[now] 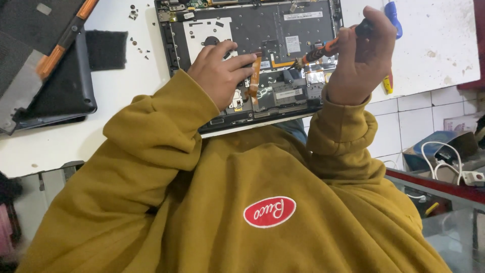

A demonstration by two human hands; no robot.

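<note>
The right hand is gripping an orange-and-black screwdriver, its tip touching the innards of the opened laptop chassis lying on the white table. The left hand is resting on the chassis, fingers loosely spread, beside an orange ribbon cable. Loose screws are lying near a dark cloth pad.

Opened laptop chassis: dark, internals exposed, lying flat at the counter's near edge, 12 o'clock in view. Orange ribbon cable at centre. Screwdriver: orange-black shaft, tilted, tip down on the board, 1 o'clock.
</note>
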